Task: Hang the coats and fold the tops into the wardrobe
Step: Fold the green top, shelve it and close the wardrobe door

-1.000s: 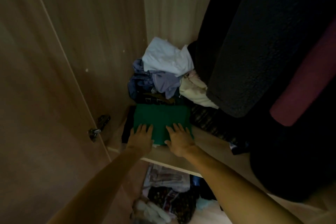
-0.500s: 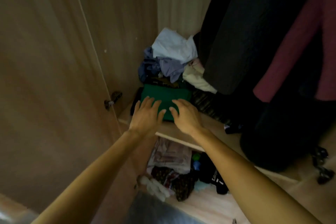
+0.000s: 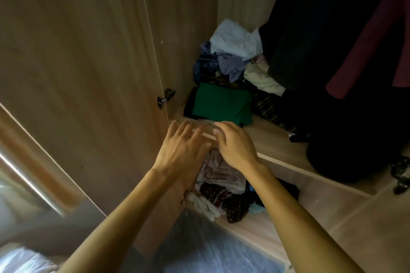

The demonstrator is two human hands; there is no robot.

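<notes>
Both hands empty, fingers spread and relaxed. Left hand [image 3: 184, 146] and right hand [image 3: 235, 144] hover side by side over the front edge of the wardrobe shelf [image 3: 273, 139], fingertips blurred. Half a second ago both palms lay on the folded green top [image 3: 221, 104]; now they have let go and drawn back toward the person, clear of the cloth. Green top lies flat on the shelf, near the left wall, on a dark garment. Behind it, a loose heap of pale blue and cream clothes [image 3: 237, 51]. Dark coats [image 3: 321, 29] hang at right. Door hinge [image 3: 165, 98] at left. More clothing sits in the compartment below [image 3: 221, 193].
</notes>
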